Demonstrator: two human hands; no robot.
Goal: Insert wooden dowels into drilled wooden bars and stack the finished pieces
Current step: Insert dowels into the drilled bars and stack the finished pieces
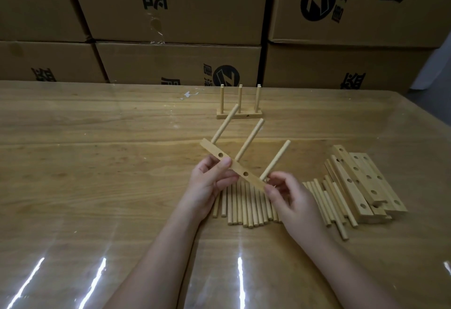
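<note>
From the head camera, the drilled bar is held in the air above the middle of the tabletop, slanting from far-left down to near-right, with three dowels standing out of it toward the far edge. Two side holes show empty on its facing side. The left hand grips the bar near its middle, thumb on the facing side and fingers curled behind. The right hand pinches the bar's near-right end by the foot of the third dowel; whether its fingers also touch that dowel I cannot tell. Below the hands, loose dowels lie side by side toward the near edge, and spare bars are piled toward the right edge. A finished piece stands upright near the far edge, in front of cardboard boxes. The assembly looks light and stiff, but the thin dowels would likely lever loose or snap if used as handles, so the bar itself, held at both ends, seems the safer hold.
</note>
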